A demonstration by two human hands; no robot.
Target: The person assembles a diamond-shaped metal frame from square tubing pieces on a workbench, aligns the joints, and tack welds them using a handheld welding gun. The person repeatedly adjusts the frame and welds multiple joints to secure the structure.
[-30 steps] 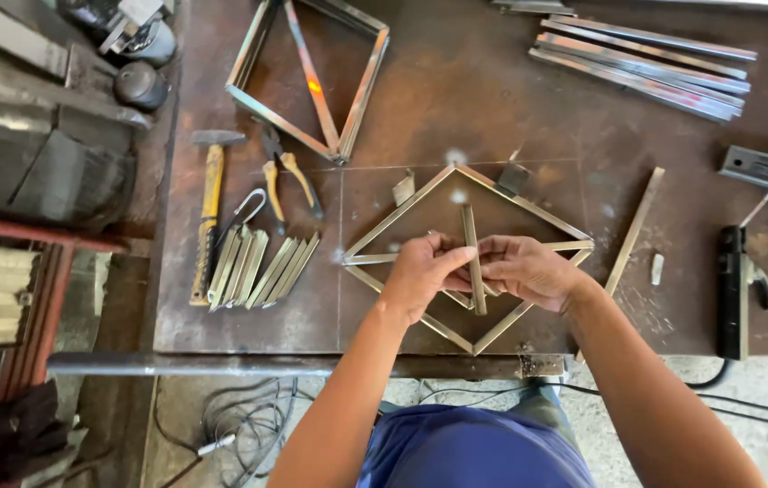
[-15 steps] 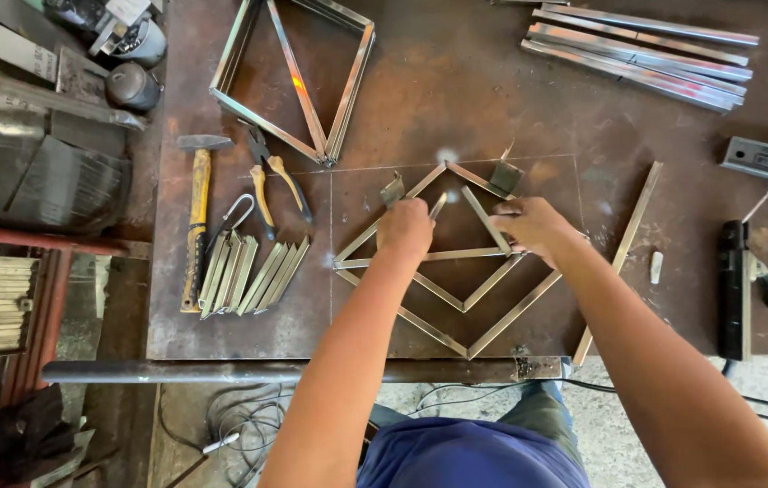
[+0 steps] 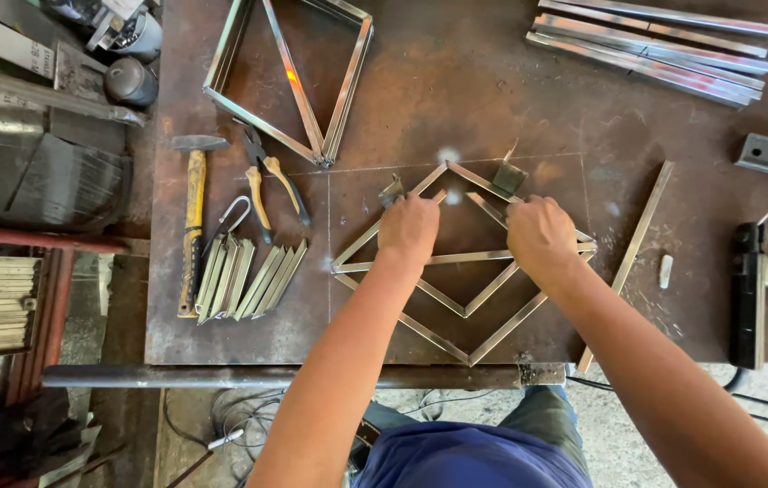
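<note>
Diamond frame [image 3: 456,271] is lying near the workbench's [image 3: 492,99] front edge; left hand [image 3: 408,226] and right hand [image 3: 539,235] are gripping its upper bars.

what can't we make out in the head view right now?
- Left hand: its back hides the fingers and the short strip they seem to hold on the diamond frame.
- Right hand: same, grip and the frame bars beneath it covered.
- Black tool on the right: its cable runs out of view.
- Gear at top left: cut off by the picture edge, kind unclear.
</note>
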